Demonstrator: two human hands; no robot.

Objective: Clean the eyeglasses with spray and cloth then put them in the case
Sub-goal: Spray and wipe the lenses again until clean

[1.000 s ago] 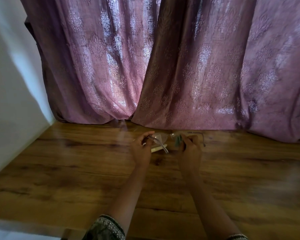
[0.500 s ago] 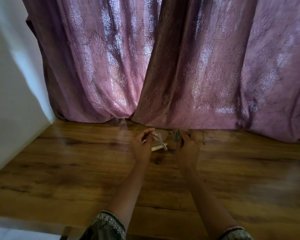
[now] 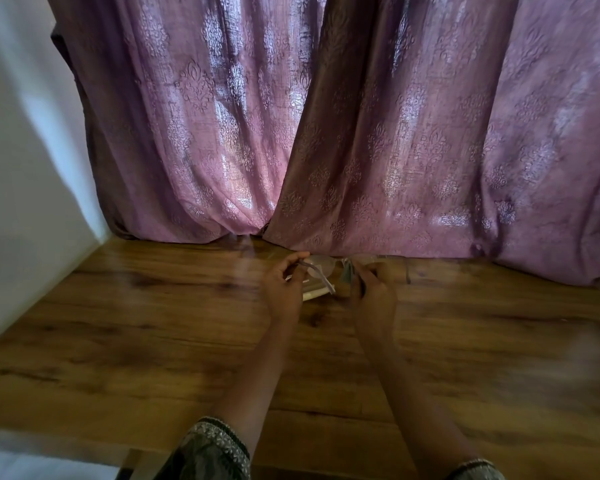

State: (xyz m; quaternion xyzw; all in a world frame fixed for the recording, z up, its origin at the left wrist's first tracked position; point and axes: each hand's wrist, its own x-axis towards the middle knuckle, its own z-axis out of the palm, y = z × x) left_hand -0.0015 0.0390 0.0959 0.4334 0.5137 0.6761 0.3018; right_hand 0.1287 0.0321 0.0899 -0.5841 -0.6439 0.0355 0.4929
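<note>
Wood-grain counter [image 3: 153, 341] runs under both forearms. Above it the left hand [image 3: 283, 289] pinches one end of the eyeglasses [image 3: 321, 266], held between the hands; the right hand [image 3: 373, 296] grips a greenish cloth [image 3: 347, 273] against the other lens. Wiping looks under way; casing is not yet done. A pale flat thing [image 3: 312, 294] lies beneath, curtain [image 3: 395, 133] beyond.

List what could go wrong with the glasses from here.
1. The left hand pinches the thin-framed clear eyeglasses near one hinge while the right hand presses the small greenish cloth on a lens; hard rubbing may twist the frame.
2. Held over the brown wooden table, they could slip and drop.
</note>
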